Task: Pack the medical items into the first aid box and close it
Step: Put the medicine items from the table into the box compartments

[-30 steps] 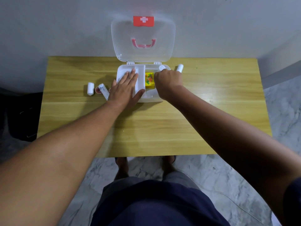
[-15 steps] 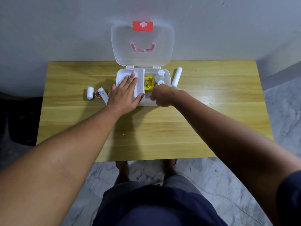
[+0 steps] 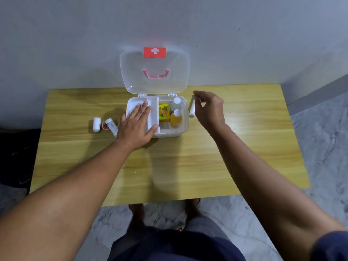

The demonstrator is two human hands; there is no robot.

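A flat, empty left hand [image 3: 136,127] half hides the white tray in the open first aid box [image 3: 185,117] on the surface [image 3: 235,147]; inside, a yellow packet [image 3: 163,113] and two bottles [image 3: 176,115]. The right hand [image 3: 209,108], fingers loosely curled, partly covers a white roll [image 3: 192,110]; grasp unclear.

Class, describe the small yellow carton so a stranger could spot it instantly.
Find the open first aid box at the table's far edge. In its right-hand section, the yellow carton lies beside two bottles. It alone is box-shaped with a colourful printed picture.
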